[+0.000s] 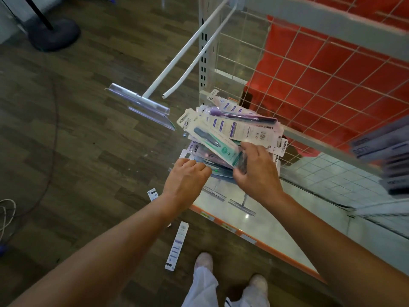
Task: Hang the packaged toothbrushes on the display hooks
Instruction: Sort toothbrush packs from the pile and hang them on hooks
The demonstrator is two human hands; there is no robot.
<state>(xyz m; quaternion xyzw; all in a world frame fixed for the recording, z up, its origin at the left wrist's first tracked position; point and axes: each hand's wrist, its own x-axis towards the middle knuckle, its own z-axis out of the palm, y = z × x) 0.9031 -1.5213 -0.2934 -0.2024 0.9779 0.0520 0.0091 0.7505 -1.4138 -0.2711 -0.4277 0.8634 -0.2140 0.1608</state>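
Wood floor (77, 129), 2 packs (177, 245) — L hand (187, 180), R hand (254, 171) on toothbrush bundle (232, 129)

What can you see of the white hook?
The hook is a pair of white, metal-looking rods sloping down from the rack toward the camera. The longer rod ends in a tilted clear plastic label holder; the shorter ends in a bare, slightly upturned tip. Nothing hangs on it. The packs are below its tip, not touching.
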